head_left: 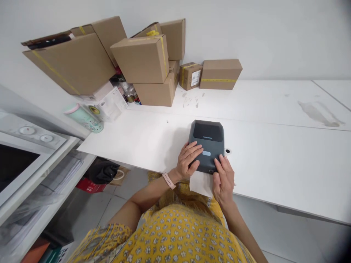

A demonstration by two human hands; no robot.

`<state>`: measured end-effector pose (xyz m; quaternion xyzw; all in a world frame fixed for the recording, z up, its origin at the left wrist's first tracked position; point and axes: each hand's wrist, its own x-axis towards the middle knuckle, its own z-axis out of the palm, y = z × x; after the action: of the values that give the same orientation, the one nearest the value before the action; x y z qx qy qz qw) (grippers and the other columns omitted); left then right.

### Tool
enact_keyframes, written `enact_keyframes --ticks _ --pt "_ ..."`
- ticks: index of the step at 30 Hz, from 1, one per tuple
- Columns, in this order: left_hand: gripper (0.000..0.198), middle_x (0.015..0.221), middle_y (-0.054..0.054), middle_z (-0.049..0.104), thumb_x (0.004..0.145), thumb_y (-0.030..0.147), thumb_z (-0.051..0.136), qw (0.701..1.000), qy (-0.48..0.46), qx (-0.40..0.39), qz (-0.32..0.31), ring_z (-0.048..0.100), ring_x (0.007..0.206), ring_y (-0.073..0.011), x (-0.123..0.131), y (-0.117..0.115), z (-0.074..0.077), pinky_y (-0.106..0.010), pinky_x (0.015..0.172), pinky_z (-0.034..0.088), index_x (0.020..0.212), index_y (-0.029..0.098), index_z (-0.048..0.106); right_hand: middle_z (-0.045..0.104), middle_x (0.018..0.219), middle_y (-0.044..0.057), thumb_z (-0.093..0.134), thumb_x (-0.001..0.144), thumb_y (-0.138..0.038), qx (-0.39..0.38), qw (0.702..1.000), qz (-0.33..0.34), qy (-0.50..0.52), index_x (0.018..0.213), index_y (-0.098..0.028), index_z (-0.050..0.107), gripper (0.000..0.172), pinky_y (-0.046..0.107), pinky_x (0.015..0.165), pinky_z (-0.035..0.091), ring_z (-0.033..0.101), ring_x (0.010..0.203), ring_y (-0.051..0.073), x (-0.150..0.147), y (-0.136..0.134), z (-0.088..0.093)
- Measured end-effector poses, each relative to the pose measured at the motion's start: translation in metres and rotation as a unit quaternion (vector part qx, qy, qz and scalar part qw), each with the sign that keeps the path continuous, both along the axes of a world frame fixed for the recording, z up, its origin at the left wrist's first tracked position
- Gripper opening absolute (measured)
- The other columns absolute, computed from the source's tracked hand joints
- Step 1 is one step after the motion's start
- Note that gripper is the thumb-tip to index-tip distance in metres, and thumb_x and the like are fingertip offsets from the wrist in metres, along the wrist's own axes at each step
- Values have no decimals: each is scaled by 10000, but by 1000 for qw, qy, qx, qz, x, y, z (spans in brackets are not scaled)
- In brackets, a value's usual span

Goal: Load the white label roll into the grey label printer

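A dark grey label printer point(207, 140) sits near the front edge of the white table point(274, 153). My left hand point(188, 159) lies on the printer's left front corner, fingers spread flat over its top. My right hand point(223, 179) is at the printer's front right, fingers pressed against a white paper label point(201, 183) that comes out of the printer's front slot and hangs over the table edge. A pink watch band is on my left wrist.
Several cardboard boxes point(142, 60) are stacked at the back left against the wall, with small packages and a mint green tumbler point(83, 117) beside them. A white appliance point(24, 153) stands at the left. Bags lie on the floor under the table.
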<state>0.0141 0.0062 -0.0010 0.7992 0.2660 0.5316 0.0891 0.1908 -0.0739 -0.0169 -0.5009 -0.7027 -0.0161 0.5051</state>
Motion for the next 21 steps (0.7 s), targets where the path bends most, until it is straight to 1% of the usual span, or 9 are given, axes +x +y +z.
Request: enact_keyframes --ticks 4,7,9,10,11,13,15,18,21 --pt "479 1414 -129 638 1011 283 434 1000 19 -16 -12 489 1443 -284 -2 -4 5 -550 1216 360 1479 223 514 540 1538 65 428 1012 -159 18 1000 -11 8 1544 -325 451 558 561 1207 350 454 1463 279 0 5 3" --pt "497 1496 -136 558 1011 324 479 992 -17 -123 17 453 1459 -291 -7 -31 5 -520 1201 378 1500 235 470 565 1511 64 387 1034 -207 -9 1000 -10 -1 1537 -332 459 523 562 1216 320 444 1470 276 1 8 13" --pt "523 1511 -160 509 1011 374 503 956 -120 -251 97 484 1405 -283 -10 -59 0 -474 1141 429 1505 222 427 533 1543 63 355 1048 -247 -36 999 0 -7 1560 -334 416 523 572 1226 293 392 1507 279 1 8 17" --pt "488 1460 -158 534 1015 402 499 924 -178 -311 135 532 1330 -265 -12 -72 -3 -429 1071 474 1465 220 455 506 1567 63 343 1052 -261 -47 999 6 -7 1574 -337 389 530 578 1231 280 366 1523 279 1 9 18" --pt "413 1326 -135 604 1014 433 504 888 -223 -366 164 597 1178 -232 -14 -84 -6 -373 968 507 1361 211 528 481 1587 62 337 1053 -267 -55 998 11 -6 1584 -341 367 536 582 1233 272 346 1535 277 1 9 18" --pt "352 949 -48 642 994 505 526 841 -226 -478 115 593 845 -164 -16 -99 -8 -293 770 486 1075 180 633 449 1610 59 339 1052 -262 -58 998 17 2 1590 -352 346 546 582 1236 265 326 1546 271 1 9 16" --pt "425 711 24 523 941 573 587 805 -200 -557 27 479 666 -118 -14 -101 -6 -256 644 406 820 167 614 441 1615 58 354 1048 -252 -52 998 18 11 1587 -359 350 549 576 1236 263 319 1550 267 1 9 14" --pt "504 642 46 466 806 624 729 751 -199 -627 -53 408 625 -94 -5 -89 3 -245 606 341 700 150 596 444 1613 60 359 1049 -253 -49 998 20 17 1581 -359 363 543 578 1240 243 318 1549 267 0 10 11" --pt "535 689 10 573 687 621 832 695 -236 -674 -82 468 657 -107 4 -80 9 -260 645 374 769 114 686 454 1606 55 348 1053 -258 -55 998 20 17 1575 -365 373 533 588 1246 220 318 1549 263 0 9 11"
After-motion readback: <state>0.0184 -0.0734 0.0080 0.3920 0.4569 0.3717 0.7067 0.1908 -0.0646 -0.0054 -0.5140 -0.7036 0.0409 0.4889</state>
